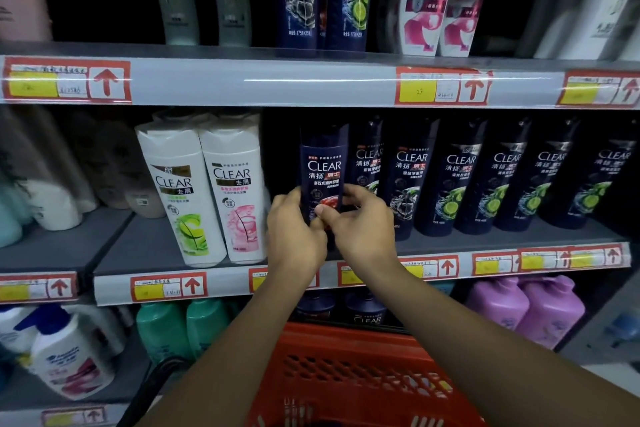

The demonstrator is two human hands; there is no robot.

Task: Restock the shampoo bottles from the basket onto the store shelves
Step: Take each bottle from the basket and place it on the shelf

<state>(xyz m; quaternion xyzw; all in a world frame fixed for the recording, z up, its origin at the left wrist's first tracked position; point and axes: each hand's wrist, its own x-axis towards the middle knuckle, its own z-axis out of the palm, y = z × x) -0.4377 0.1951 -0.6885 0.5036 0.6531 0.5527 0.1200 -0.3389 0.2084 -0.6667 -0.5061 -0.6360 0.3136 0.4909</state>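
Both hands held a dark blue shampoo bottle (323, 170) upright at the front edge of the middle shelf (242, 282), between two white bottles (204, 191) and a row of dark bottles (485, 180). The left hand (294, 236) curled its fingers round the bottle's lower left side, while the right hand (360, 222) pinched its lower right side between thumb and fingers. The red basket (356, 378) sat below, under the forearms.

Store aisle, dim light; the recesses behind the stock are near black. Grey metal shelving in three visible tiers. Upper shelf edge (311, 83) carries a glossy clear price rail catching a streak of light. Red-framed price tags (67, 81) with yellow patches and red up-arrows sit along every rail. Middle shelf board (145, 243) is matte grey, with a seam at left.
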